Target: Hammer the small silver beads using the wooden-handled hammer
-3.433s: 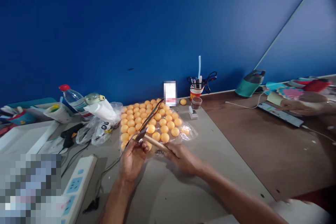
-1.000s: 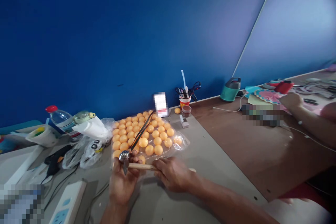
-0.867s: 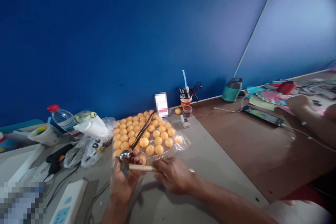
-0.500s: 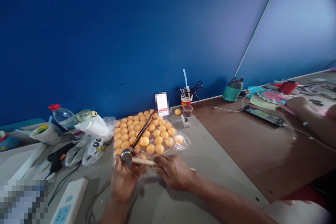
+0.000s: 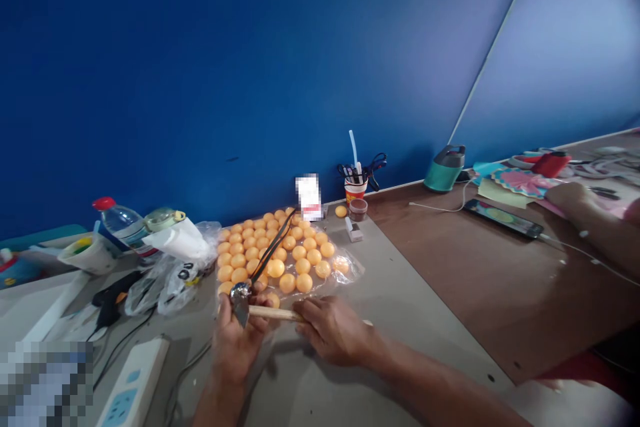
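My right hand [image 5: 333,328] is closed around the pale wooden handle of a small hammer [image 5: 275,313], which lies nearly level and points left. Its grey metal head is over my left hand [image 5: 243,333]. The fingers of that hand are curled around a shiny round metal piece [image 5: 241,291], apparently with black straps [image 5: 273,252] running up and away from it. The hammer head is close to the shiny piece; whether they touch I cannot tell. Just beyond both hands, a clear plastic bag of several orange balls [image 5: 303,266] lies on the grey table.
A power strip [image 5: 134,380], a black glue gun [image 5: 113,297] and a plastic bottle [image 5: 125,227] stand left. At the back are a cup of pens [image 5: 355,192] and a small white box [image 5: 354,232]. Rightward lie a phone [image 5: 503,219] and another person's arm [image 5: 590,217].
The hammer head has dipped slightly lower over my left hand and its handle has tilted a little. Both hands keep nearly the same place and hold.
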The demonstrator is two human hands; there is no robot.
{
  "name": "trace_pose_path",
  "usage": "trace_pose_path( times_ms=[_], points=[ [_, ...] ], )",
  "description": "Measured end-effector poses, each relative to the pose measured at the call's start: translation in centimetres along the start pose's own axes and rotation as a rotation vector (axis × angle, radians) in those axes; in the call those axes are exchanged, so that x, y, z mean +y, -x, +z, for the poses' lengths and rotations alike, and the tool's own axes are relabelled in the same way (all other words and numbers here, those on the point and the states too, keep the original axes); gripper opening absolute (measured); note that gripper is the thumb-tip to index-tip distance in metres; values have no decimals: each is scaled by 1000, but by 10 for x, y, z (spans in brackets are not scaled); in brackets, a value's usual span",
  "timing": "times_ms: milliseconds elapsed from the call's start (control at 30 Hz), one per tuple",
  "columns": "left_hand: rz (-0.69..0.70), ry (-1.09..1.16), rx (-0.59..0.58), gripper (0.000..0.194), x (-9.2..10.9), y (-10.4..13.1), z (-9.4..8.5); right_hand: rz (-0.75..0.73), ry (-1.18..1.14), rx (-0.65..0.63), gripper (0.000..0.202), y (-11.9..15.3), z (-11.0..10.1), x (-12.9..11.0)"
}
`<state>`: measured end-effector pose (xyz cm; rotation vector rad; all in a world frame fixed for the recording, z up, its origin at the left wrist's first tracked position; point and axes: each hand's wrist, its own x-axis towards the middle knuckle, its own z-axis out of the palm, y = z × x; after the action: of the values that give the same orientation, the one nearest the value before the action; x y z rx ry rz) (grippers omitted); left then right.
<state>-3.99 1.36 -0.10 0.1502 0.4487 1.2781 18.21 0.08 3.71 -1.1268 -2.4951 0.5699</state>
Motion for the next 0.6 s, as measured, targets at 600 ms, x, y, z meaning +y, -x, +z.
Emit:
trace_pose_path(
  times_ms=[600],
  points=[
    [236, -136, 98, 30, -7, -4, 10, 30, -11, 66, 21, 2, 5, 7]
  ],
)
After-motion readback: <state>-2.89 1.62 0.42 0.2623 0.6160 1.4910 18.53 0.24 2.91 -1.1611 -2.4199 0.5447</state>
